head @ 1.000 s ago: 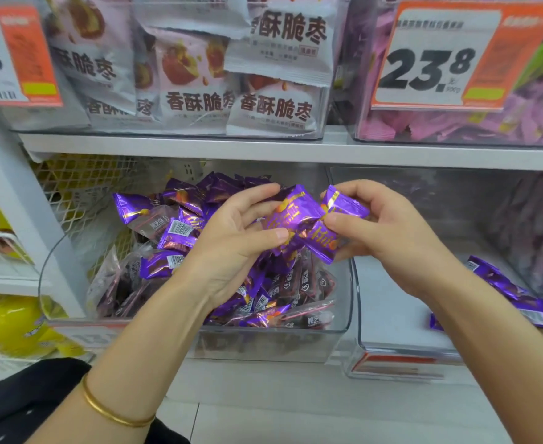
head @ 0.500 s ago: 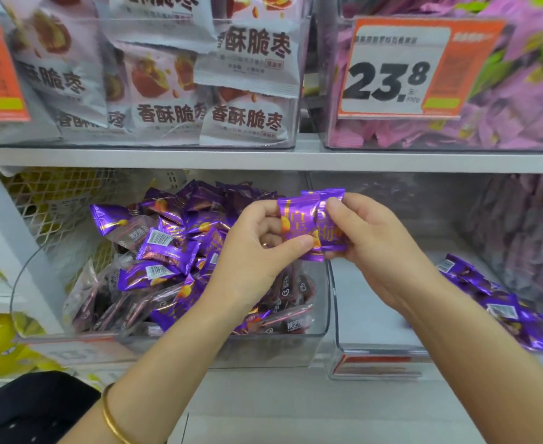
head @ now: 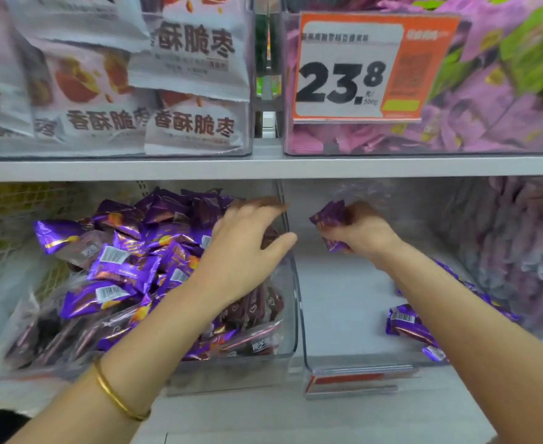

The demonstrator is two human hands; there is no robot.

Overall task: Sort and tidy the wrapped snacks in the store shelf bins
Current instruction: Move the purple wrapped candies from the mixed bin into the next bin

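The step in hand looked like a carry-over: shifting purple packets out of the crowded full bin [head: 291, 315] into the sparse bin [head: 344, 299] just right of it. The right hand [head: 364, 235] was curled round a small clutch of packets [head: 329, 216], held up inside the sparse bin, right of the full bin's clear side wall and toward the back. The left hand [head: 244, 248] hovered palm-down, fingers spread, over the heap [head: 126, 267] at the right end of the full bin, with its thumb out by that wall. It appeared to hold nothing, though blur hid whether it touched the wrappers beneath. A few loose packets [head: 404, 325] lay farther right of the full bin, partly behind the right forearm.

The next move probably called for two things — the right hand lowering and releasing its clutch onto the bare floor right of the full bin, and the left hand closing on a few more from the top of the heap. The foil looked slick, so a loose grab might scatter packets.
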